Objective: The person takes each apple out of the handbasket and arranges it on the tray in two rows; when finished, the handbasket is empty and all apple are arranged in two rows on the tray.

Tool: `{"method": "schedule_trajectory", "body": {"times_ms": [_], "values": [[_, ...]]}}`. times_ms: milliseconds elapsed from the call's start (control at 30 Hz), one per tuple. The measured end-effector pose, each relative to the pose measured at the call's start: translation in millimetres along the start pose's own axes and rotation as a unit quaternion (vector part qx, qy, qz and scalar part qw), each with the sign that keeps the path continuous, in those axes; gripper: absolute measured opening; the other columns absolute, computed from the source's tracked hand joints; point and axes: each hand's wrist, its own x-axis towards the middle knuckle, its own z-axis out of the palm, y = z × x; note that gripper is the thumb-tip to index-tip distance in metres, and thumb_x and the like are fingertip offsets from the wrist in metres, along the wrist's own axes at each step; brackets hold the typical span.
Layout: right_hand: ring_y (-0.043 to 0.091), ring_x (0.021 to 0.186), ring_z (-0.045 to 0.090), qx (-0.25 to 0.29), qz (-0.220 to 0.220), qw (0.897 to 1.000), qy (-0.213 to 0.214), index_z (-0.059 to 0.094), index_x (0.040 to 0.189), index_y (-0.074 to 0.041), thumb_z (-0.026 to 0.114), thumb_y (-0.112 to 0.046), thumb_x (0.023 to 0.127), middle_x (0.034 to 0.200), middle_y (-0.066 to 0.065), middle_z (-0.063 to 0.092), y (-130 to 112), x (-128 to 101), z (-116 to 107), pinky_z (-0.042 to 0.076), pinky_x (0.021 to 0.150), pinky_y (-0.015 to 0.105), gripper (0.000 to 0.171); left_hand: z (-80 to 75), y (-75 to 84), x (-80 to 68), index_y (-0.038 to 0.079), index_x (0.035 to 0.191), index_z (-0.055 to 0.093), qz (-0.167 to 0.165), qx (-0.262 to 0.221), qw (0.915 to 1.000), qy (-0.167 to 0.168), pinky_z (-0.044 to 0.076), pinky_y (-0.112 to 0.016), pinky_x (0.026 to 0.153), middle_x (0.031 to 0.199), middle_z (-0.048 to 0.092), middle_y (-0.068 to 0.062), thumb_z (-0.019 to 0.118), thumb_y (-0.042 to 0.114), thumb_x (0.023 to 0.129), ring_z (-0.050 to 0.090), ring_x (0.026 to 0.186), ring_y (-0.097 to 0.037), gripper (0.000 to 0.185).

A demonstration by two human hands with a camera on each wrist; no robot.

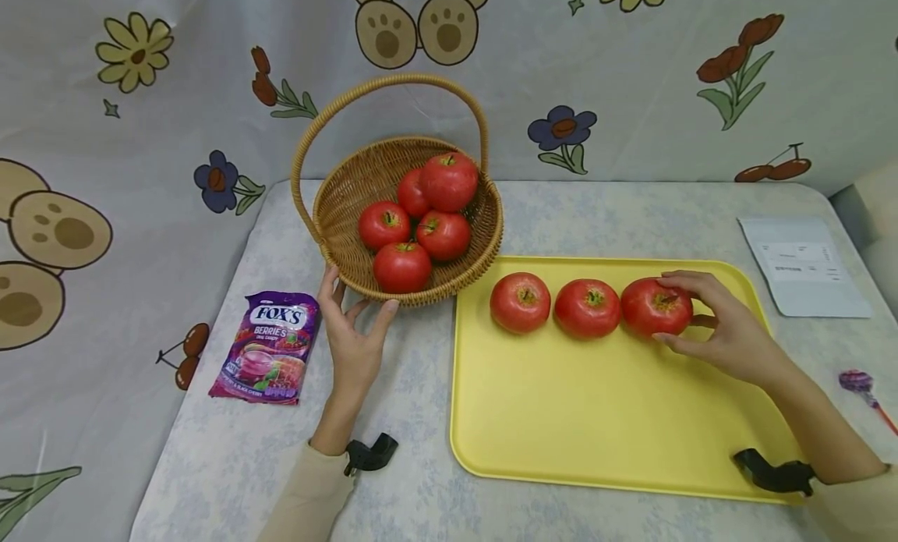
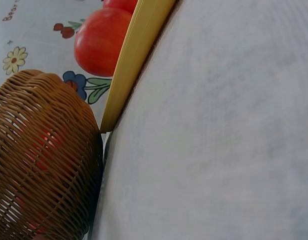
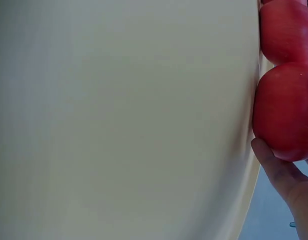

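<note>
Let the right hand (image 1: 722,327) free its apple (image 1: 655,306) gently, so it stays in line with the two apples at its 9 o'clock on the yellow tray (image 1: 596,441). Its fingers curl loosely round that apple. The left hand (image 1: 353,331), fingers spread, steadies the basket (image 1: 484,238) rim at 7 o'clock.

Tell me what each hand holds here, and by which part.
The right hand grips the rightmost apple on the yellow tray, fingers curled round its top and right side. The left hand holds nothing; its fingers touch the basket at its lower rim.
</note>
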Motion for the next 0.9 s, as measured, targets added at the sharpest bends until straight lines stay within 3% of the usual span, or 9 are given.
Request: {"method": "schedule_trajectory", "body": {"times_ms": [200, 667, 833, 900], "values": [[0.000, 0.118, 0.043, 0.006, 0.015, 1.000, -0.015, 0.049, 0.138, -0.004, 0.083, 0.015, 0.064, 0.138, -0.011, 0.041, -1.0, 0.1, 2.4, 0.048, 0.077, 0.005, 0.083, -0.6, -1.8, 0.4, -0.006, 0.149, 0.016, 0.000, -0.001, 1.0000, 0.002, 0.044, -0.035, 0.101, 0.161, 0.010, -0.021, 0.071, -0.001, 0.086, 0.023, 0.145, -0.041, 0.084], [-0.002, 0.119, 0.040, -0.006, 0.000, 1.000, -0.024, 0.047, 0.139, -0.005, 0.084, 0.014, 0.064, 0.139, -0.007, 0.040, 0.2, -1.8, 0.4, 0.047, 0.078, 0.004, 0.086, -0.3, 1.3, -0.1, -0.008, 0.149, 0.015, 0.002, -0.001, 1.0000, 0.000, 0.044, -0.035, 0.101, 0.160, 0.009, -0.023, 0.070, -0.002, 0.086, 0.022, 0.145, -0.040, 0.084], [-0.005, 0.123, 0.035, -0.032, -0.006, 0.999, -0.024, 0.048, 0.139, -0.005, 0.086, 0.011, 0.062, 0.142, 0.003, 0.040, -3.7, -2.5, -1.5, 0.040, 0.084, 0.000, 0.088, -0.2, 0.9, -0.2, -0.009, 0.149, 0.015, 0.006, -0.004, 1.0000, -0.001, 0.044, -0.038, 0.101, 0.160, 0.009, -0.024, 0.070, -0.003, 0.086, 0.023, 0.145, -0.040, 0.083], [-0.007, 0.126, 0.033, -0.046, -0.008, 0.999, -0.019, 0.050, 0.139, -0.005, 0.087, 0.009, 0.060, 0.143, 0.001, 0.039, -8.6, -1.0, -4.5, 0.036, 0.087, -0.002, 0.088, 0.0, 0.6, -0.1, -0.008, 0.149, 0.015, 0.007, -0.006, 1.0000, -0.002, 0.043, -0.039, 0.101, 0.160, 0.009, -0.023, 0.070, -0.003, 0.086, 0.022, 0.146, -0.040, 0.083]]}}
